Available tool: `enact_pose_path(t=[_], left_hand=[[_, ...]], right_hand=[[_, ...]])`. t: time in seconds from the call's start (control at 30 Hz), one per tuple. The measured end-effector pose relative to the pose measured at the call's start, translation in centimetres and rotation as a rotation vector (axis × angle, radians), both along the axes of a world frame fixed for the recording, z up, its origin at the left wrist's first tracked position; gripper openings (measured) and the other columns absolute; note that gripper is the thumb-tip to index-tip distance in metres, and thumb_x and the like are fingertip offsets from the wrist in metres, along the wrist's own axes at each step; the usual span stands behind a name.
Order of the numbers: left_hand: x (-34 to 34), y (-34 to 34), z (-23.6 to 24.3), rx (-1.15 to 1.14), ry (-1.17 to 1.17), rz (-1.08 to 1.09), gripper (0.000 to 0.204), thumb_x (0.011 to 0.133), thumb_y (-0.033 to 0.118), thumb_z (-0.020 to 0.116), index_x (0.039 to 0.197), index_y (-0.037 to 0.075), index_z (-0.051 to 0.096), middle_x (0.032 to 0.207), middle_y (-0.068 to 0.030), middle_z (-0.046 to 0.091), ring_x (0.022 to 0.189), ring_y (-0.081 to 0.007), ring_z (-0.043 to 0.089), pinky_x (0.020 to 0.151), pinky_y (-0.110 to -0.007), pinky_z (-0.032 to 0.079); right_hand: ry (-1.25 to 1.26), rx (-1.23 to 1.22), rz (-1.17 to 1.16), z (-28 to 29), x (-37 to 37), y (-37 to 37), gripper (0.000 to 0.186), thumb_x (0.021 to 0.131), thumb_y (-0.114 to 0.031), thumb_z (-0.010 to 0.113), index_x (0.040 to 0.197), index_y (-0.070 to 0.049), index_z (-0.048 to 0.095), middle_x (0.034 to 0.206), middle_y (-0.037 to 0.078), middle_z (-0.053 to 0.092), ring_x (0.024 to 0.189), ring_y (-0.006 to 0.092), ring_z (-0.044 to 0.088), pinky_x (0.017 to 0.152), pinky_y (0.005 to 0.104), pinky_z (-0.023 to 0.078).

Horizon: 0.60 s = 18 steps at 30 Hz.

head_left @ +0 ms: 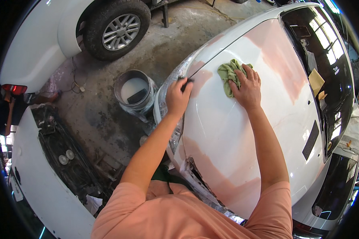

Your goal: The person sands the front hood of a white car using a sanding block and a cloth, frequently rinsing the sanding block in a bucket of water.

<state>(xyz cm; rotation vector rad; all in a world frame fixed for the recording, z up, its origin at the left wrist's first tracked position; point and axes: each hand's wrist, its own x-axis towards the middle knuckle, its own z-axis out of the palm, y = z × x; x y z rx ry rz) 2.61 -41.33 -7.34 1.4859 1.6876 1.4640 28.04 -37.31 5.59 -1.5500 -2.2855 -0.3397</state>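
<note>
A white car hood (223, 119) with pinkish filler patches spreads out in front of me. On it lies a crumpled green cloth (227, 73), and my right hand (249, 88) presses down on this cloth with its fingers curled over the edge. My left hand (177, 97) is at the hood's left front edge, closed around a small black piece (186, 83). Most of that piece is hidden by the fingers, so its kind cannot be made out.
Left of the car stands a bucket (119, 89) of cloudy water with a dark block (137, 96) in it. A white vehicle's wheel (117, 32) is at the upper left. A detached white panel (48, 191) lies lower left. A dark strip (310, 140) is near the windshield.
</note>
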Motion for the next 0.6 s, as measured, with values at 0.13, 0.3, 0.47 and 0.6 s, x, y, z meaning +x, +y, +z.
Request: enact_pose_path(t=[0.13,0.3,0.47,0.6], left_hand=[[0.9,0.1,1.5,-0.027,0.089,0.010,0.037,0.096,0.032,0.077,0.120,0.005,0.077,0.111,-0.0166,0.074,0.104,-0.0373,0.068,0.091,-0.044,0.054],[1.0,-5.3,-0.1,0.065,0.179,-0.101,0.036,0.095,0.030,0.079,0.121,0.006,0.078,0.110,-0.0169,0.073,0.103,-0.0383,0.068,0.090,-0.046,0.055],[0.2,1.4,2.4,0.013,0.152,-0.075,0.035,0.092,0.026,0.082,0.121,0.008,0.078,0.112,-0.0173,0.073,0.105,-0.0390,0.067,0.093,-0.046,0.054],[0.6,-5.6,-0.6,0.108,0.243,-0.135,0.036,0.094,0.031,0.080,0.122,0.007,0.078,0.112,-0.0166,0.073,0.105,-0.0379,0.067,0.092,-0.045,0.054]], right_hand=[[-0.004,-0.004,-0.007,-0.4,0.4,0.0,0.043,0.090,-0.032,0.078,0.128,-0.016,0.071,0.148,0.012,0.057,0.140,0.0358,0.052,0.123,0.0554,0.035],[0.007,0.007,-0.003,-0.5,0.8,0.0,0.043,0.089,-0.032,0.079,0.129,-0.016,0.071,0.149,0.012,0.057,0.140,0.0361,0.052,0.123,0.0561,0.035],[0.020,-0.003,0.004,-0.1,0.3,0.2,0.043,0.090,-0.033,0.078,0.129,-0.016,0.071,0.149,0.012,0.057,0.140,0.0366,0.052,0.123,0.0566,0.035],[0.009,-0.015,-0.017,0.0,0.5,-0.1,0.044,0.090,-0.034,0.078,0.129,-0.016,0.071,0.149,0.012,0.057,0.140,0.0371,0.052,0.123,0.0568,0.034]])
